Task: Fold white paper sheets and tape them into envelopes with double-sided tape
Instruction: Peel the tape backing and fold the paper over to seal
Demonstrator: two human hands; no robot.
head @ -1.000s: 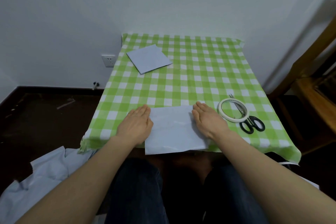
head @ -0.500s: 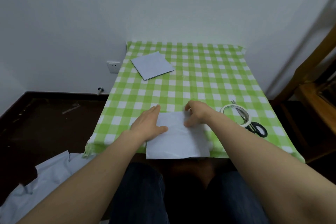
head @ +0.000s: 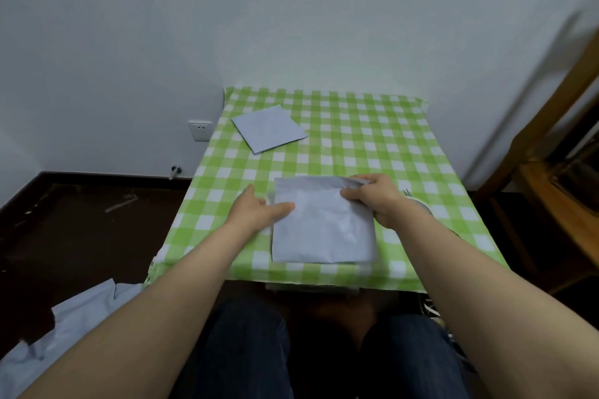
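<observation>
A folded white paper sheet (head: 324, 230) lies near the front edge of the green checked table (head: 356, 139). My right hand (head: 376, 196) pinches the sheet's far right corner between thumb and fingers and lifts that edge a little. At the sheet's left edge my left hand (head: 259, 210) lies with straight fingers, its thumb pressing on the paper. A second folded white paper (head: 269, 128) rests at the far left of the table. The tape roll (head: 421, 204) is mostly hidden behind my right wrist.
A white wall with a socket (head: 201, 131) stands behind the table. Wooden furniture (head: 551, 172) is at the right. Pale cloth (head: 64, 327) lies on the dark floor at the lower left. My knees sit under the table's front edge.
Both hands lay flat on the sheet's sides a second ago. The right hand has since moved to the far edge and pinched it up. The sheet has shifted away from the front edge.
</observation>
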